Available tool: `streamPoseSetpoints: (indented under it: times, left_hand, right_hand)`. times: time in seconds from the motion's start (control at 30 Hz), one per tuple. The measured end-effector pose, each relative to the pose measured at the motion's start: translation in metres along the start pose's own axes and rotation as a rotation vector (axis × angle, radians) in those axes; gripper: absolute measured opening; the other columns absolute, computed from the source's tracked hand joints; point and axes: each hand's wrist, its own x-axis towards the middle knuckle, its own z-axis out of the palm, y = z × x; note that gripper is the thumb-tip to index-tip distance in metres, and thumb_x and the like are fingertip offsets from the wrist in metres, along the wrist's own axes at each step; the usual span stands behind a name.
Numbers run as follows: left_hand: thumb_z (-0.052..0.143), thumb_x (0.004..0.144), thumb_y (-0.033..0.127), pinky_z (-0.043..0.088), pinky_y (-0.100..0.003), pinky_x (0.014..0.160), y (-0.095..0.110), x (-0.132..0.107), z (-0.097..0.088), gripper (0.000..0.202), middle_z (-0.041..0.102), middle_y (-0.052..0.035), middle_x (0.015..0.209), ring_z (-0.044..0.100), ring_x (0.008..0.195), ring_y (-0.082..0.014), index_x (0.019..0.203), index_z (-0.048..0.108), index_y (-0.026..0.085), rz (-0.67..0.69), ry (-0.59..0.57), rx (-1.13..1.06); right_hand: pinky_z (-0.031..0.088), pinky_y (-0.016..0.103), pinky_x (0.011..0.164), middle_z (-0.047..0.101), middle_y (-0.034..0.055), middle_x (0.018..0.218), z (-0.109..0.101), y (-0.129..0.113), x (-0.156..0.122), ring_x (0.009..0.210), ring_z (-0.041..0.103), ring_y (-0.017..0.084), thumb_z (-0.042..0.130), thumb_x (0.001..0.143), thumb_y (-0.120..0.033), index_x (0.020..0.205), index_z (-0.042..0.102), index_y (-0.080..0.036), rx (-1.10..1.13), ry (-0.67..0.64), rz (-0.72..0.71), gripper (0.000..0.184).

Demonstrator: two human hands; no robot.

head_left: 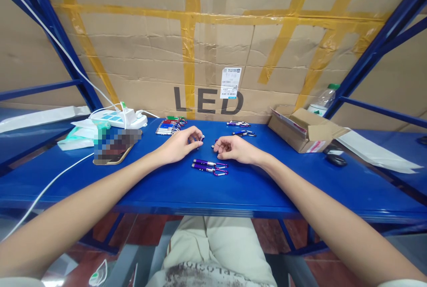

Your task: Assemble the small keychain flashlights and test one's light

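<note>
My left hand (183,145) is closed, thumb and fingers pinched round a small dark and silvery piece that I cannot make out. Facing it across a narrow gap, my right hand (237,149) has its fingers curled in, and a tiny shiny bit shows at the fingertips; the rest of what it holds is hidden. Just below both hands lie two purple keychain penlights, an upper one (204,162) and a lower one (203,168), their carabiner clips pointing right. Beyond my left hand sits a row of penlights (167,126) in silver, blue, red and green.
Farther back lie more penlights (237,124) and a dark blue pair (243,133). An open cardboard box (300,131) stands right, near a bottle (323,100) and black mouse (336,159). Left are a phone (116,149), tissue pack (82,135) and power strip (123,119).
</note>
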Motion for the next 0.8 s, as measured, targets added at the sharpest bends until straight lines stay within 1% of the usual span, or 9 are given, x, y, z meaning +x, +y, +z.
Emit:
streamPoseSetpoints:
  times: [0.13, 0.33, 0.4, 0.43, 0.47, 0.53, 0.6, 0.67, 0.8]
  left_hand:
    - [0.067, 0.097, 0.045, 0.055, -0.037, 0.082, -0.001, 0.000, 0.000, 0.025, 0.076, -0.0043, 0.104, 0.071, 0.090, -0.0223, 0.109, 0.065, 0.022, -0.004, 0.001, 0.000]
    - [0.067, 0.097, 0.045, 0.055, -0.036, 0.083, 0.001, 0.000, 0.000, 0.027, 0.076, -0.0043, 0.105, 0.070, 0.089, -0.0216, 0.110, 0.066, 0.022, -0.004, -0.002, -0.011]
    - [0.067, 0.097, 0.046, 0.055, -0.035, 0.083, 0.001, 0.000, -0.001, 0.027, 0.076, -0.0043, 0.105, 0.070, 0.090, -0.0215, 0.110, 0.066, 0.022, -0.003, -0.002, -0.012]
    - [0.067, 0.097, 0.046, 0.054, -0.035, 0.083, 0.002, 0.000, -0.001, 0.027, 0.076, -0.0043, 0.105, 0.070, 0.090, -0.0215, 0.110, 0.066, 0.022, -0.003, 0.000, -0.012]
    - [0.066, 0.097, 0.046, 0.054, -0.035, 0.083, 0.002, 0.000, -0.001, 0.027, 0.076, -0.0042, 0.105, 0.070, 0.090, -0.0216, 0.110, 0.066, 0.022, -0.002, 0.002, -0.014]
    - [0.066, 0.098, 0.046, 0.054, -0.035, 0.083, 0.002, 0.000, -0.001, 0.027, 0.075, -0.0040, 0.104, 0.070, 0.091, -0.0217, 0.109, 0.066, 0.022, 0.001, 0.004, -0.017]
    - [0.066, 0.098, 0.045, 0.054, -0.036, 0.085, 0.001, 0.000, -0.001, 0.026, 0.075, -0.0039, 0.104, 0.070, 0.091, -0.0217, 0.110, 0.066, 0.022, 0.006, 0.005, -0.018]
    - [0.067, 0.098, 0.045, 0.055, -0.036, 0.085, 0.001, -0.001, -0.001, 0.025, 0.075, -0.0038, 0.104, 0.070, 0.091, -0.0216, 0.109, 0.066, 0.022, 0.011, 0.004, -0.019]
    - [0.067, 0.098, 0.043, 0.055, -0.035, 0.084, 0.001, -0.001, -0.001, 0.024, 0.075, -0.0037, 0.103, 0.070, 0.090, -0.0214, 0.109, 0.066, 0.021, 0.012, -0.004, -0.025]
  right_hand:
    - [0.056, 0.032, 0.079, 0.074, 0.0010, 0.084, -0.003, -0.003, -0.002, 0.080, 0.068, 0.017, 0.092, 0.072, -0.034, 0.100, 0.075, -0.017, 0.018, -0.051, 0.026, 0.037]
    - [0.056, 0.033, 0.079, 0.075, 0.0016, 0.083, -0.004, -0.006, -0.004, 0.078, 0.068, 0.017, 0.095, 0.070, -0.042, 0.099, 0.076, -0.017, 0.027, -0.084, 0.037, 0.043]
    - [0.056, 0.034, 0.079, 0.076, 0.0030, 0.085, -0.004, -0.006, -0.004, 0.080, 0.069, 0.019, 0.093, 0.074, -0.042, 0.101, 0.075, -0.017, 0.017, -0.093, 0.025, 0.040]
    - [0.056, 0.034, 0.080, 0.076, 0.0040, 0.087, -0.004, -0.006, -0.004, 0.081, 0.070, 0.020, 0.089, 0.079, -0.041, 0.102, 0.075, -0.017, -0.003, -0.077, 0.007, 0.036]
    - [0.056, 0.035, 0.080, 0.077, 0.0051, 0.091, -0.004, -0.005, -0.004, 0.083, 0.070, 0.020, 0.084, 0.084, -0.040, 0.104, 0.074, -0.018, -0.047, -0.035, -0.020, 0.031]
    - [0.056, 0.037, 0.083, 0.077, 0.0081, 0.103, -0.004, -0.003, -0.004, 0.086, 0.069, 0.021, 0.072, 0.094, -0.031, 0.109, 0.073, -0.018, -0.220, 0.097, -0.099, 0.020]
    - [0.056, 0.040, 0.089, 0.074, 0.0108, 0.116, -0.003, 0.000, -0.004, 0.092, 0.069, 0.023, 0.064, 0.097, -0.020, 0.117, 0.072, -0.019, -0.446, 0.187, -0.188, 0.022]
    - [0.056, 0.044, 0.097, 0.072, 0.0127, 0.125, -0.003, 0.002, -0.003, 0.101, 0.070, 0.025, 0.061, 0.097, -0.012, 0.126, 0.070, -0.019, -0.607, 0.179, -0.256, 0.031]
    - [0.054, 0.046, 0.106, 0.073, 0.0138, 0.132, -0.002, 0.005, -0.002, 0.116, 0.070, 0.028, 0.057, 0.100, -0.009, 0.133, 0.068, -0.020, -0.695, 0.134, -0.306, 0.036]
